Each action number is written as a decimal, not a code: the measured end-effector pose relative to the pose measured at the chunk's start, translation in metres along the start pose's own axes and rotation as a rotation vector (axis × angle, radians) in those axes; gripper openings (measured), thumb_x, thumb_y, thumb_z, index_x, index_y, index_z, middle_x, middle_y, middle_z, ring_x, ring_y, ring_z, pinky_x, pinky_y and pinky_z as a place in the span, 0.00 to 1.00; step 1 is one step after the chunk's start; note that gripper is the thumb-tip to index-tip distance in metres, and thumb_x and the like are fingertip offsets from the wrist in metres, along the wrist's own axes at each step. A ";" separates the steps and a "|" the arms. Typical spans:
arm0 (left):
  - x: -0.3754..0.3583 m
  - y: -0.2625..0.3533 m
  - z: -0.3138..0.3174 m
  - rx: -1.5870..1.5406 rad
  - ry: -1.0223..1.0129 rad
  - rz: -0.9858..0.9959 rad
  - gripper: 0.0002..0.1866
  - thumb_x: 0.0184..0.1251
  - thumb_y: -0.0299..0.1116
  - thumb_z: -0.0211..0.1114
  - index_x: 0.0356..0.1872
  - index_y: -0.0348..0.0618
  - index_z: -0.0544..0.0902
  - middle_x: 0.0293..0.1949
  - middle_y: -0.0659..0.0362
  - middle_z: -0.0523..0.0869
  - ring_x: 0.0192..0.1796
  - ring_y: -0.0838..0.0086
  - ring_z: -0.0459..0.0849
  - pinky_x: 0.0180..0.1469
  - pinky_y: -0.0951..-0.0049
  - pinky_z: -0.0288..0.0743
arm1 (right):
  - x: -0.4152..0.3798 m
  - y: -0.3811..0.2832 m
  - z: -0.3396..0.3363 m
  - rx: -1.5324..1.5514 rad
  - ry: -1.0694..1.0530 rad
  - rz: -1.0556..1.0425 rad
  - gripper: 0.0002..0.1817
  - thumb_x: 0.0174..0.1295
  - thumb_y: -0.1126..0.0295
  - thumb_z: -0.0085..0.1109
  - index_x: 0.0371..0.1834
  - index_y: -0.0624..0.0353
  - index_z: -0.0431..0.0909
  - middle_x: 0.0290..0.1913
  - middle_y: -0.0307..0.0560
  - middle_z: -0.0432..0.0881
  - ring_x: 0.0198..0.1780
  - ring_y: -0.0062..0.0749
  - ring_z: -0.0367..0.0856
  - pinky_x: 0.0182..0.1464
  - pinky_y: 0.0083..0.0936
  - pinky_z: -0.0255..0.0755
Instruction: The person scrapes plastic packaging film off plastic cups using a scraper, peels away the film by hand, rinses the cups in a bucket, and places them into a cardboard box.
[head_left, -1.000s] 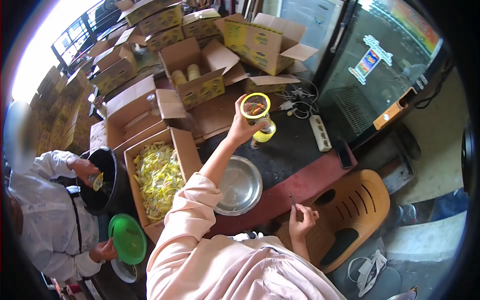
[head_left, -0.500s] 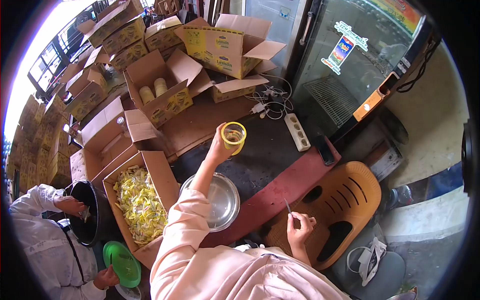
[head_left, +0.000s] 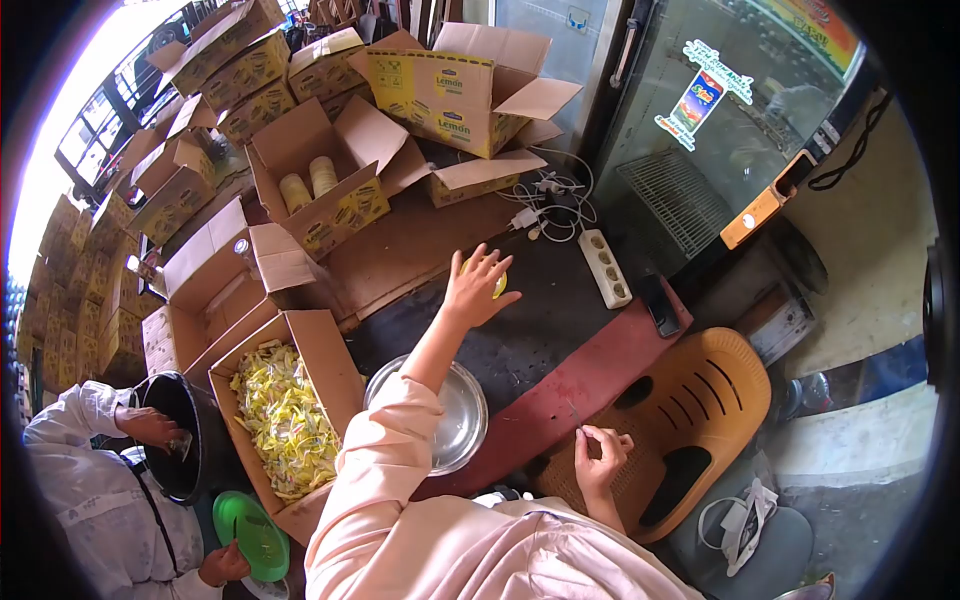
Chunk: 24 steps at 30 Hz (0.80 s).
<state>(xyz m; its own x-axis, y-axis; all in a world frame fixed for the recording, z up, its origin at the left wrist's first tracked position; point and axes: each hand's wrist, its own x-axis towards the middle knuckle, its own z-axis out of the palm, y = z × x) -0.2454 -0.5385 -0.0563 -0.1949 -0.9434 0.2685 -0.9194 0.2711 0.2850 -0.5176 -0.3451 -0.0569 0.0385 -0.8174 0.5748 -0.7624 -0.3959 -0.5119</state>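
My left hand (head_left: 474, 293) reaches out over the dark tabletop, palm down with its fingers spread. Right beside and partly under those fingers is a round yellow-rimmed container (head_left: 500, 283), mostly hidden by the hand. Closer to me stands a round metal bowl (head_left: 462, 420), partly covered by my left forearm. My right hand (head_left: 603, 458) is above the orange plastic chair (head_left: 722, 390), with thumb and fingers pinched on a thin pointed tool (head_left: 575, 413) that points up and away from me.
A carton of yellow-wrapped sachets (head_left: 285, 420) stands left of the bowl. Open cartons (head_left: 430, 95) crowd the far side. A power strip (head_left: 605, 270) and a phone (head_left: 657, 306) lie at right. At lower left, a co-worker handles a black bucket (head_left: 205, 440) and a green plate (head_left: 262, 535).
My left hand has let go of the yellow-rimmed container and spread its fingers, shifting slightly right over it. My right hand still pinches the thin tool. The co-worker's hand has moved slightly at the bucket.
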 end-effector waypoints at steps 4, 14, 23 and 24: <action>-0.012 -0.010 0.013 -0.039 0.022 -0.083 0.26 0.63 0.51 0.55 0.61 0.55 0.70 0.65 0.58 0.66 0.71 0.61 0.55 0.66 0.41 0.47 | 0.002 0.006 0.006 -0.008 0.015 0.016 0.09 0.47 0.75 0.67 0.30 0.52 0.77 0.28 0.35 0.82 0.30 0.27 0.78 0.42 0.28 0.59; -0.043 -0.034 0.000 -0.058 0.008 -0.085 0.29 0.63 0.47 0.56 0.64 0.55 0.64 0.67 0.60 0.62 0.71 0.61 0.53 0.67 0.42 0.46 | 0.013 0.005 0.020 0.030 -0.005 -0.017 0.07 0.48 0.73 0.67 0.29 0.50 0.79 0.27 0.32 0.81 0.29 0.25 0.77 0.41 0.27 0.57; -0.034 -0.034 0.001 -0.415 0.139 -0.056 0.47 0.46 0.41 0.73 0.67 0.41 0.55 0.63 0.50 0.65 0.66 0.56 0.61 0.68 0.61 0.57 | 0.012 0.003 0.017 0.049 -0.017 -0.046 0.07 0.48 0.74 0.67 0.29 0.50 0.79 0.27 0.32 0.81 0.29 0.24 0.77 0.41 0.28 0.57; -0.034 -0.032 -0.001 -0.389 0.116 -0.079 0.48 0.45 0.42 0.73 0.67 0.41 0.55 0.62 0.51 0.66 0.66 0.56 0.63 0.67 0.60 0.57 | 0.011 0.003 0.016 0.044 -0.009 -0.049 0.07 0.48 0.74 0.67 0.29 0.50 0.79 0.27 0.32 0.81 0.29 0.24 0.77 0.41 0.28 0.58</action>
<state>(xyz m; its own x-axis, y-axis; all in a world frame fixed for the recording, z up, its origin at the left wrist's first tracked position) -0.2093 -0.5147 -0.0736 -0.0688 -0.9423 0.3277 -0.7276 0.2721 0.6297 -0.5095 -0.3622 -0.0621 0.0810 -0.8003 0.5942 -0.7302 -0.4534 -0.5111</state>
